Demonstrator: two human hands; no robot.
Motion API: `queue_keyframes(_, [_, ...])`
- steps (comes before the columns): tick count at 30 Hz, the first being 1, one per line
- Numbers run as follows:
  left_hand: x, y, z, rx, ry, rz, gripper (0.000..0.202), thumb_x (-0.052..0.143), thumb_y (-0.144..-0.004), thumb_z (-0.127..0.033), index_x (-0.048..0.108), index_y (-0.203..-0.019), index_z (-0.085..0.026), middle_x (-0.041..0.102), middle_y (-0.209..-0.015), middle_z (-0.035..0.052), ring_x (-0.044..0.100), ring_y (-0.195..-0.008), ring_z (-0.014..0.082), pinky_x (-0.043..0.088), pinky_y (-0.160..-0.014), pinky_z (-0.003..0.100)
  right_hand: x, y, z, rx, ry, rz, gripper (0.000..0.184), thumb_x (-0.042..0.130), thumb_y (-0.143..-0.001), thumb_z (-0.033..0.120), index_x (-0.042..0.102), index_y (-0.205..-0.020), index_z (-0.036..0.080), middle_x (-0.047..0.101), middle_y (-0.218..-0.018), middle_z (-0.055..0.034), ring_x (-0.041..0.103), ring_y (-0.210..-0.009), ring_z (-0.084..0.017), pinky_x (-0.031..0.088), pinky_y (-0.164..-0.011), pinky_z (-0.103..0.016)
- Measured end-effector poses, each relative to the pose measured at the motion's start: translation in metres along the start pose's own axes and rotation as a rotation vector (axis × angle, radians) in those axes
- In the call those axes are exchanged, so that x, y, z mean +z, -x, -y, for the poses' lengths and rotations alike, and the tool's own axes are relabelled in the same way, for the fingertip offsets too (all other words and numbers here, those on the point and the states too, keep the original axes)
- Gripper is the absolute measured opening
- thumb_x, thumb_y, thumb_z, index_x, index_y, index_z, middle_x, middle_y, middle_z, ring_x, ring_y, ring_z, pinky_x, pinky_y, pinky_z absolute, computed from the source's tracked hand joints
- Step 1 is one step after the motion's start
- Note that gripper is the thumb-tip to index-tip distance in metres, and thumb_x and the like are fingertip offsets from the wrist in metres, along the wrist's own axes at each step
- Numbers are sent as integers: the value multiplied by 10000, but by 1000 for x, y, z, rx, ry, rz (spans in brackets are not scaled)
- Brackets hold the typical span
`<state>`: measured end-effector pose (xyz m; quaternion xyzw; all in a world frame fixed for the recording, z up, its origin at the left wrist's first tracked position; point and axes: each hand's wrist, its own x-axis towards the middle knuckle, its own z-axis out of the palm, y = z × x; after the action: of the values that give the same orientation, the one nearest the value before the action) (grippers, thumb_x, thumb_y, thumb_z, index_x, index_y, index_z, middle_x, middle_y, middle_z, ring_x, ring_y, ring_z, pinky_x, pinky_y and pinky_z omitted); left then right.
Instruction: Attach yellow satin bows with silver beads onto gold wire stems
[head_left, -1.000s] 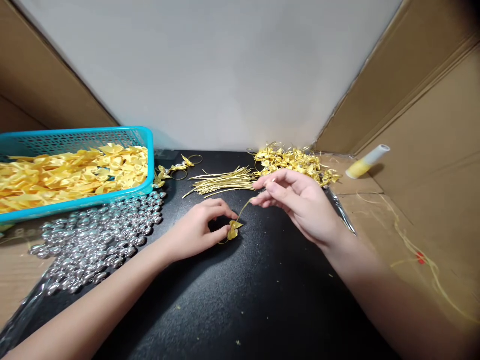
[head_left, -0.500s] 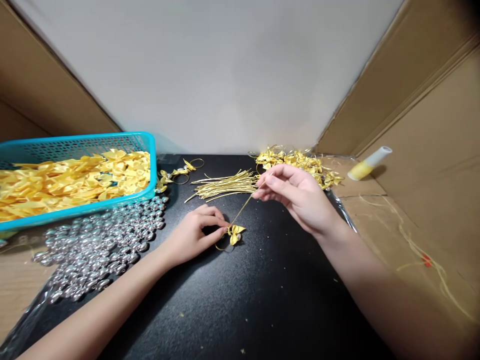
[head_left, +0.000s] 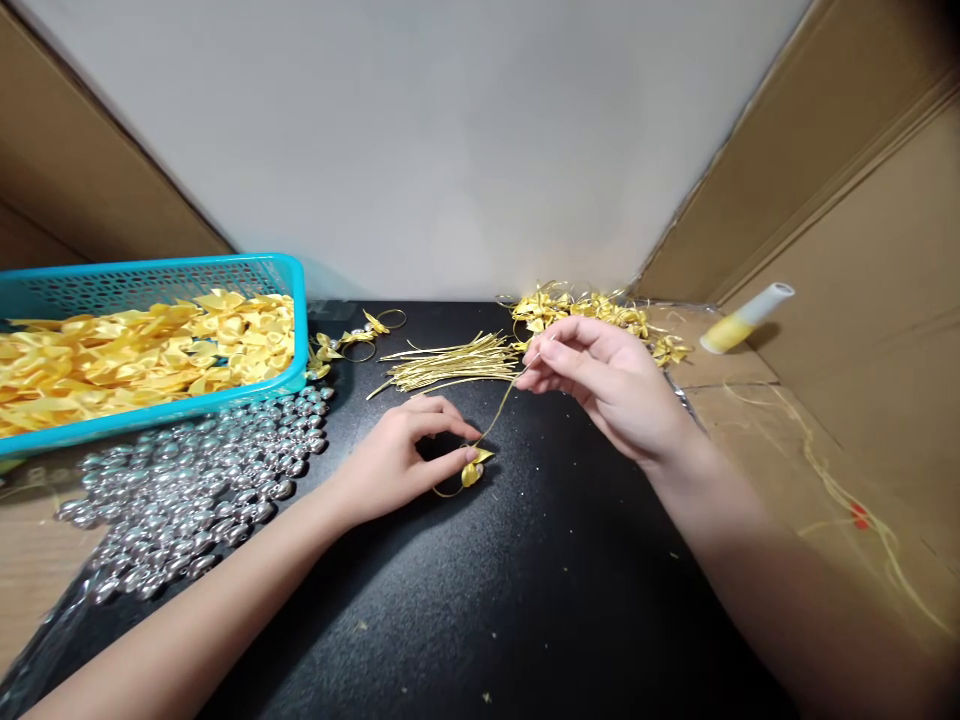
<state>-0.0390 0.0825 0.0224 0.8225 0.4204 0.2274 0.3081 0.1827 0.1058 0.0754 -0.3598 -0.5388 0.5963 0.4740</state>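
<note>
My left hand (head_left: 409, 455) rests low over the black tabletop, its thumb and forefinger pinching a small yellow ribbon bow (head_left: 472, 472). A thin gold loop curves out below that bow. From the bow a gold cord (head_left: 501, 405) rises, slightly slack, to my right hand (head_left: 589, 375). The right thumb and fingers are closed on the cord's upper part, above the table. Just behind my hands lies a bundle of cut gold cords (head_left: 454, 364). The left fingertips partly cover the bow.
On the left stands a turquoise basket (head_left: 298, 320) of yellow bows, with many silver beads (head_left: 202, 480) spread before it. A few finished bows (head_left: 349, 345) lie beside it. Bows with loops (head_left: 544, 305) are piled behind my right hand. A yellow-white tube (head_left: 746, 318) stands right.
The cord has gone from taut to slightly slack. My left fingers have shifted right, covering more of the bow, and my right hand has moved slightly right.
</note>
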Motion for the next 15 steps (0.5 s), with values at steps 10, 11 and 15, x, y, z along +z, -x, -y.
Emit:
queue_keyframes(10, [3, -9, 10, 4, 48, 130, 172, 565, -881, -251, 675, -775, -173, 656, -804, 23, 604, -770, 146, 462, -739, 278, -3, -1, 3, -19, -16, 1, 174, 715, -785, 308, 599, -756, 180, 642, -743, 11, 662, -689, -105, 524, -665, -237])
queue_keyframes(11, [2, -8, 10, 2, 47, 137, 171, 561, -882, -248, 672, -775, -174, 656, -805, 23, 602, -772, 146, 461, -741, 278, -5, -1, 5, -24, -7, -3, 180, 717, -784, 315, 598, -752, 183, 643, -741, 10, 661, -687, -108, 526, -664, -243])
queue_keyframes(15, [2, -2, 11, 2, 35, 154, 183, 545, -893, -270, 674, -800, -181, 644, -819, 25, 594, -781, 152, 463, -744, 284, -9, -3, 8, -40, 22, -22, 210, 726, -779, 349, 591, -751, 191, 648, -748, 4, 662, -695, -123, 531, -669, -267])
